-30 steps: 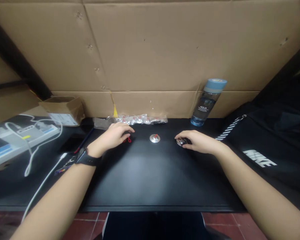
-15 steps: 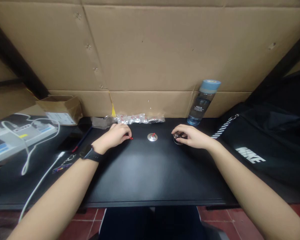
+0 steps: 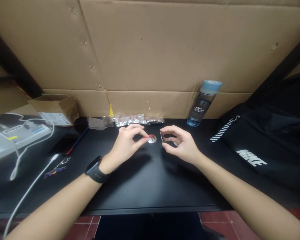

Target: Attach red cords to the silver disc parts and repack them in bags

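Observation:
My left hand, a dark watch on its wrist, pinches a small red piece between thumb and fingertips; its exact kind cannot be made out. Just beyond those fingertips lies a silver metal disc with red on top, partly covered by the hand. My right hand grips a thin round metal piece by its edges, tilted up on its side with its rim toward the left hand. The two hands face each other a short distance apart above the black table.
Clear plastic packets lie along the cardboard wall. A water bottle stands behind my right hand, with a black bag at the right. Leftward are a phone, a pen, a keychain, a power strip and a box.
My left hand has moved right with the red piece, up to the silver disc. My right hand has lifted the round metal piece off the table, turned it on edge and shifted left.

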The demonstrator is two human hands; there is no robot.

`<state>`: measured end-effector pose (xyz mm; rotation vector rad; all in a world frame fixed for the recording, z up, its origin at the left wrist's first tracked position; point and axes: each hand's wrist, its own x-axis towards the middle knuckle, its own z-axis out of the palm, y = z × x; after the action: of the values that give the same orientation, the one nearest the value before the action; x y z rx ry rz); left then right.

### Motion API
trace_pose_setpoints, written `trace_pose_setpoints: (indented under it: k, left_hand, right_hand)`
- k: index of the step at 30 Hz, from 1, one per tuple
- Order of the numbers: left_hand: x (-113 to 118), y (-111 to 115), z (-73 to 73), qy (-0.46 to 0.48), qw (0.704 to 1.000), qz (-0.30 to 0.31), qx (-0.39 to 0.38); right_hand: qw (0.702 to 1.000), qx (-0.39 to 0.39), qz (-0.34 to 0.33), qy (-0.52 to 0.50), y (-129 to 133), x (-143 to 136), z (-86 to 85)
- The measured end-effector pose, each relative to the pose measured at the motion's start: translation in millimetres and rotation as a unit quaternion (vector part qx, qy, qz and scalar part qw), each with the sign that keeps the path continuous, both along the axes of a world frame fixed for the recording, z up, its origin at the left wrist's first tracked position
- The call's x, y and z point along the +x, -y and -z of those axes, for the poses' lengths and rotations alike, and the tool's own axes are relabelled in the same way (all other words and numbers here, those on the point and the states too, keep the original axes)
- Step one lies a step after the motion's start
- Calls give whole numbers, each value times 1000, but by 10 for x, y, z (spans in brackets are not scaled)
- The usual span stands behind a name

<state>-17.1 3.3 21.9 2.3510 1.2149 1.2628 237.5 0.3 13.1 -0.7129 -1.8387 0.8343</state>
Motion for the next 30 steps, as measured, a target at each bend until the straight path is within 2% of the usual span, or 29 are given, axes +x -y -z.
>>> trace_pose_setpoints:
  k: [3, 6, 11, 21, 30]
  left_hand:
    - [123, 92, 65, -15, 999, -21, -20]
    - [172, 137, 101, -22, 999, -7, -40]
    - [205, 165, 95, -4, 998, 25, -61]
    - [207, 124, 179, 44, 996, 2, -82]
    - [248, 152, 175, 170, 974, 59, -136]
  right_hand:
    - [1000, -3, -4, -29, 62, -105, 43]
    - [999, 16, -2, -31, 107, -156, 51]
    - [999, 34, -6, -15, 144, -180, 49]
    - [999, 36, -24, -30, 171, -205, 44]
    - [998, 44, -25, -29, 175, -205, 49]
